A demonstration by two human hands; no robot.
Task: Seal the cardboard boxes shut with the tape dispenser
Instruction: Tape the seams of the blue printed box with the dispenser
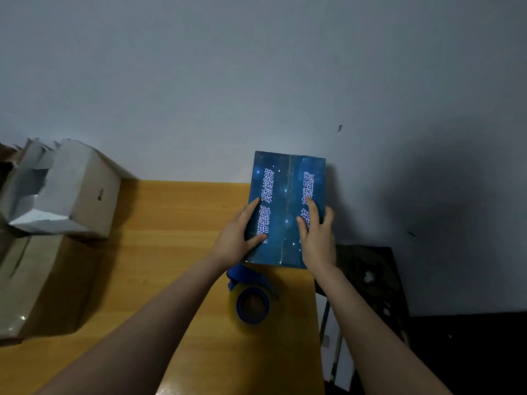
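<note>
Blue box (286,206): on table (171,223), flaps closed, seam seemingly untaped.
Left hand (236,235), right hand (316,238): apart, flat, one pressing each flap, likely keeping the seam together.
Tape dispenser (251,297): untouched, just before the box.

White Chinese characters on both blue box (285,195) flaps, unclear

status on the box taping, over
Left hand and right hand flat on blue box, flaps down. Dispenser idle on table, just this side of box. Nothing blocking the seam.
</note>
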